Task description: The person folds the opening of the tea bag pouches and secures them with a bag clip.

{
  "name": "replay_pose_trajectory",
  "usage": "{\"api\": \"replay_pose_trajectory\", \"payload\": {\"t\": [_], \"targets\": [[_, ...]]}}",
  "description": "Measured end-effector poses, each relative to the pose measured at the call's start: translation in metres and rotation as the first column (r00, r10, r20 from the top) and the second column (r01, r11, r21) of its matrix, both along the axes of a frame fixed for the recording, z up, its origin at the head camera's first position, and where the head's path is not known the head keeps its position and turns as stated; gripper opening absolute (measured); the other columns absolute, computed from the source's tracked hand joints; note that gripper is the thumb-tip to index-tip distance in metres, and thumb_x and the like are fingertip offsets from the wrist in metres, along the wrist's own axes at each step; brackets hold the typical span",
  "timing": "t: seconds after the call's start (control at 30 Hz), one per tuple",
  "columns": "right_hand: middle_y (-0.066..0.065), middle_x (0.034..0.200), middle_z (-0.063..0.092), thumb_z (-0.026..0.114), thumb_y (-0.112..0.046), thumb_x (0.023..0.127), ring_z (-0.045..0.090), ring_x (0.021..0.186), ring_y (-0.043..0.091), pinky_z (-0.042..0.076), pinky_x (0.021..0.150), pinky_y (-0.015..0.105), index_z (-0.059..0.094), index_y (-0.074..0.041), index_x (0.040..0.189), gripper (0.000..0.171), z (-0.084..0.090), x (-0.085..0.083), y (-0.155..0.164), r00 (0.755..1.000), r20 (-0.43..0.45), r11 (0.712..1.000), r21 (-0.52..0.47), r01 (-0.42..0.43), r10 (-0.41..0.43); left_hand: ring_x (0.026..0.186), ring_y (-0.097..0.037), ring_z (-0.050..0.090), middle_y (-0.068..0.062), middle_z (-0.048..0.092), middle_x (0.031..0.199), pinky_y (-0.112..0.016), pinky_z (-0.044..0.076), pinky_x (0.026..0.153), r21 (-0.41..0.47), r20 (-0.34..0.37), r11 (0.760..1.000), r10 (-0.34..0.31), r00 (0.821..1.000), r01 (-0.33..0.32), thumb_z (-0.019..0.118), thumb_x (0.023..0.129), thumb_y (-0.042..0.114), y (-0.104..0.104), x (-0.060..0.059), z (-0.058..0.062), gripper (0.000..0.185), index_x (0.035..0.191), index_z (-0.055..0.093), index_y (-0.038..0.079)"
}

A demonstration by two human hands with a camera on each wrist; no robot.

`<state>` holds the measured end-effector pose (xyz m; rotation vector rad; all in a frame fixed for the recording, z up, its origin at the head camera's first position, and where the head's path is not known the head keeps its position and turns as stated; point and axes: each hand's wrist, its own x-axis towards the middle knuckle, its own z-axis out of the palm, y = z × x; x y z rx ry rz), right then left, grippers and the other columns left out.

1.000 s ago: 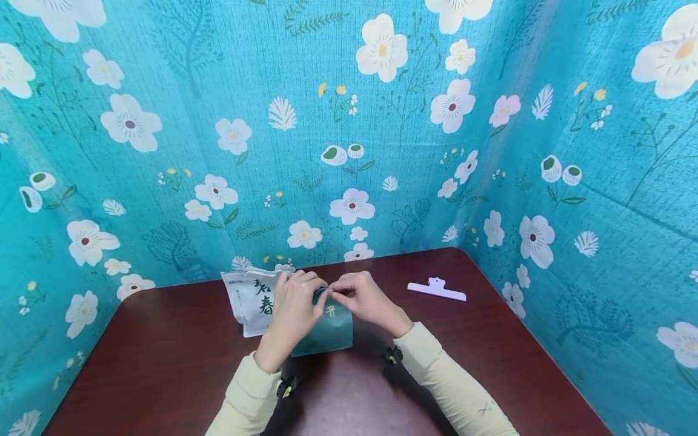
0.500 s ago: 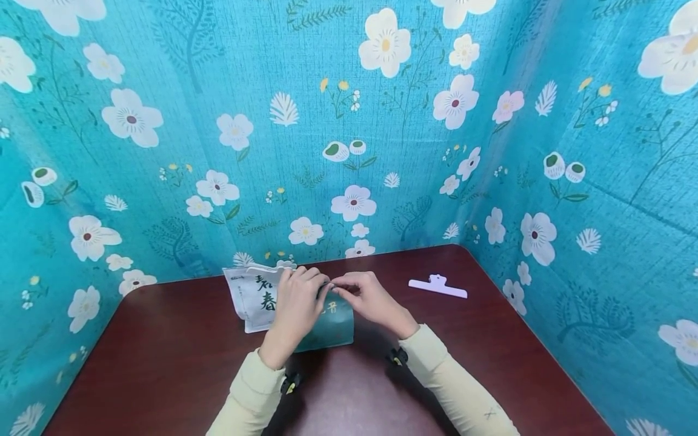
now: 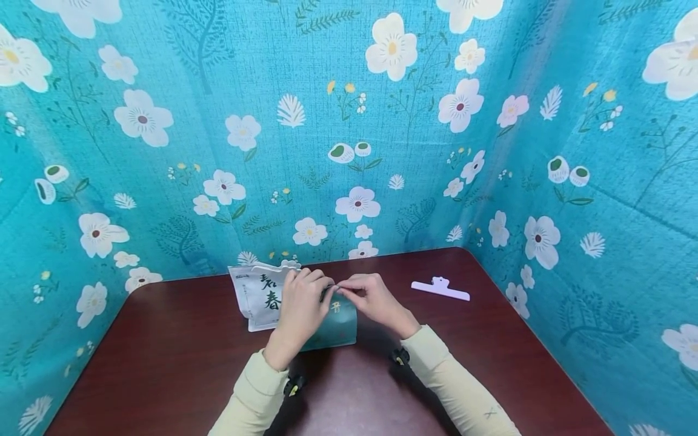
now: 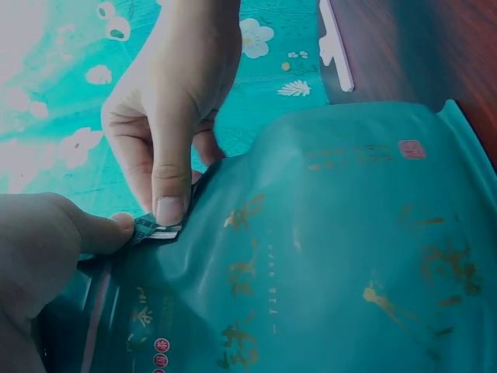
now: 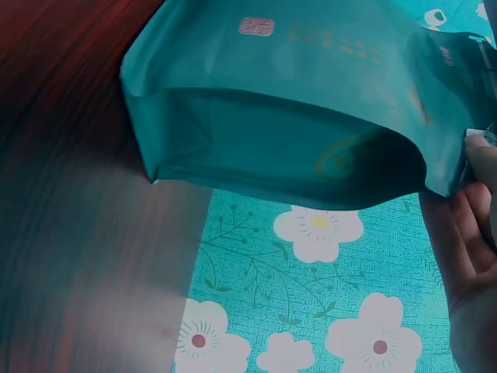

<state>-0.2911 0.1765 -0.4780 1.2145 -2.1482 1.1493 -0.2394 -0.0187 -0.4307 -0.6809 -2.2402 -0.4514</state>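
Observation:
A dark green pouch [image 3: 332, 330] with gold characters stands on the table in the head view. My left hand [image 3: 302, 306] covers its left part and pinches its top edge. Close beside those fingertips, my right hand [image 3: 376, 300] pinches the same edge between thumb and fingers. In the left wrist view, the right thumb presses on a small folded, torn-looking piece [image 4: 159, 231] of the edge, and the left thumb tip touches it. The right wrist view shows the bottom of the pouch [image 5: 256, 148], with its gusset spread.
A white pouch [image 3: 256, 297] with dark green characters stands behind my left hand, a white clip [image 3: 272, 267] along its top. A pale lilac bag clip [image 3: 440, 289] lies to the right on the dark red table [image 3: 180, 357]. Turquoise floral cloth [image 3: 305, 139] hangs around the table.
The head view has shifted slightly. Both hands keep pinching the green pouch's top edge, with only small finger movements. The white pouch and the lilac clip stay put.

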Motion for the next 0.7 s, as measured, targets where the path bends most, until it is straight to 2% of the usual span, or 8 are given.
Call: {"api": "replay_pose_trajectory", "payload": {"t": [0.1,0.23,0.3,0.37,0.43,0.57,0.7], "targets": [[-0.001,0.097,0.076,0.069,-0.013,0.097,0.067,0.077,0.004,0.056,0.067,0.021,0.078,-0.011,0.113,0.018,0.0,0.0,0.004,0.996,0.091,1.0,0.01,-0.019,0.018,0.075,-0.02,0.058,0.002,0.071,0.081,-0.035,0.036,0.07,0.003,0.018,1.0,0.0,1.0,0.0,0.084,0.084,0.015,0.0,-0.001,0.001,0.005,0.086,0.079,0.013],[0.008,0.104,0.077,0.067,-0.004,0.097,0.071,0.082,0.019,0.059,0.073,0.031,0.076,-0.004,0.116,0.021,0.023,0.017,0.01,0.965,0.259,0.998,0.033,-0.055,0.045,0.075,-0.019,0.059,0.002,0.072,0.082,-0.035,0.037,0.071,0.002,0.037,1.0,0.001,0.999,-0.001,0.083,0.086,0.017,0.0,-0.001,0.0,0.005,0.086,0.079,0.014],[0.013,0.107,0.076,0.067,0.002,0.095,0.072,0.087,0.025,0.06,0.077,0.035,0.075,0.001,0.115,0.022,0.034,0.025,0.011,0.949,0.312,0.997,0.038,-0.061,0.046,0.075,-0.019,0.058,0.002,0.072,0.082,-0.035,0.037,0.07,0.0,0.042,1.0,0.002,0.999,-0.002,0.082,0.087,0.018,0.0,-0.001,0.0,0.005,0.086,0.079,0.014],[0.016,0.107,0.076,0.068,0.007,0.092,0.073,0.09,0.027,0.061,0.079,0.037,0.075,0.004,0.113,0.023,0.037,0.028,0.01,0.947,0.317,0.997,0.042,-0.061,0.045,0.075,-0.019,0.058,0.003,0.072,0.082,-0.035,0.037,0.07,-0.006,0.041,1.0,0.005,0.999,-0.005,0.081,0.089,0.02,0.0,-0.001,0.0,0.006,0.087,0.079,0.014],[0.017,0.102,0.076,0.069,0.01,0.09,0.074,0.088,0.026,0.061,0.077,0.034,0.075,0.004,0.111,0.022,0.034,0.025,0.007,0.96,0.276,0.998,0.041,-0.053,0.04,0.075,-0.019,0.059,0.002,0.072,0.082,-0.035,0.037,0.07,-0.002,0.036,1.0,0.004,0.999,-0.004,0.081,0.088,0.019,-0.001,-0.001,0.0,0.006,0.086,0.079,0.014],[0.016,0.093,0.075,0.07,0.013,0.087,0.074,0.08,0.027,0.061,0.071,0.032,0.077,0.003,0.106,0.023,0.018,0.015,0.003,0.982,0.187,0.999,0.021,-0.025,0.021,0.075,-0.019,0.059,0.003,0.072,0.082,-0.035,0.038,0.07,-0.002,0.027,1.0,0.004,1.0,-0.004,0.081,0.088,0.019,-0.001,0.0,0.0,0.005,0.087,0.079,0.014],[0.012,0.096,0.076,0.072,0.008,0.089,0.075,0.083,0.023,0.061,0.074,0.032,0.077,-0.001,0.108,0.022,0.006,0.005,0.004,0.981,0.19,1.0,0.0,-0.021,0.021,0.076,-0.019,0.059,0.003,0.072,0.083,-0.035,0.038,0.071,-0.007,0.038,1.0,0.007,0.999,-0.007,0.081,0.088,0.019,-0.002,0.0,0.0,0.005,0.088,0.08,0.014]]}}
